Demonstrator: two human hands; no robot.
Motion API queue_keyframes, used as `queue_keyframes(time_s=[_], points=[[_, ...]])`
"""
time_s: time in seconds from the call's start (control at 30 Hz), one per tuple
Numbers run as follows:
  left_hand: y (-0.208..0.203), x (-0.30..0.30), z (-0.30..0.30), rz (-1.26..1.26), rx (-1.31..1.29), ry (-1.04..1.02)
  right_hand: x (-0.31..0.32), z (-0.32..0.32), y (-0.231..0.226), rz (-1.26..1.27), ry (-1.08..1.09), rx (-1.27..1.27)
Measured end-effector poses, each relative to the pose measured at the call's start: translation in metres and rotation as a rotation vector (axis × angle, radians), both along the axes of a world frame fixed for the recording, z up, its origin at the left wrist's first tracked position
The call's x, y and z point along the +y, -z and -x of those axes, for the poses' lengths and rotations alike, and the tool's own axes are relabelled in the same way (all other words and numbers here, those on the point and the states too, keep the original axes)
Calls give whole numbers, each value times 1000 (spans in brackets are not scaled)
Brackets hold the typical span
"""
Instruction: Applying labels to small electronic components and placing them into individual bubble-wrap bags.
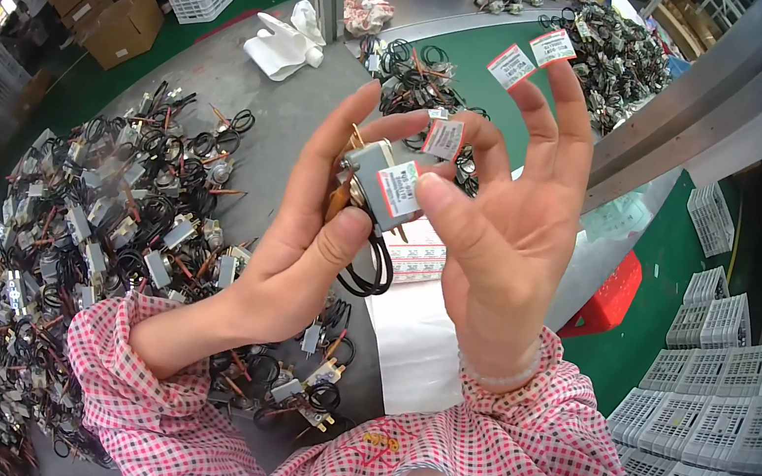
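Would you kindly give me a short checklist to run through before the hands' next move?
1. Gray box held in left hand: ok.
2. Label lying on the box's face: ok.
3. Label edges all in sight: not ok, the right hand covers part.
4. Label stuck down firmly: cannot tell.
5. Black cable clear of the label: ok, loops below.
6. Spare labels at hand: ok, three on right fingers.

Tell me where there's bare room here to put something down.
Bare tabletop lies between the left pile, the crumpled white sheet and the left hand. It is crowded at that pile, the middle pile, the far-right pile, and the loose parts nearer you. The label sheet covers more space.
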State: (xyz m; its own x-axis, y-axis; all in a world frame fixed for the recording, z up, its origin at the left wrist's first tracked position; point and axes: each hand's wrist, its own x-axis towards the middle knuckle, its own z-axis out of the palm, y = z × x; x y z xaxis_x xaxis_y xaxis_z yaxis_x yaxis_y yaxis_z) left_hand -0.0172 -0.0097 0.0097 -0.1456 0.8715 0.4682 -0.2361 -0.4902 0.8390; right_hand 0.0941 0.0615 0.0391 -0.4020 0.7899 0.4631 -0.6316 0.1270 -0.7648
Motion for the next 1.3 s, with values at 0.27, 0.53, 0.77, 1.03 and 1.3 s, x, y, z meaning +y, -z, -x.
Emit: queue_keyframes(time_s=[0.27,0.53,0.77,1.03,1.3], points=[[4,1,0,2,53,-43,-1,2,7,-170,70,-52],[2,0,0,13,62,-36,0,1,6,-276,90,-80],[0,0,0,32,27,7,3,-1,4,-294,83,-108],[-2,-1,-1,49,30,12,3,-2,4,-311,76,-104],[0,-2,-1,54,32,18,4,-2,5,-331,82,-117]])
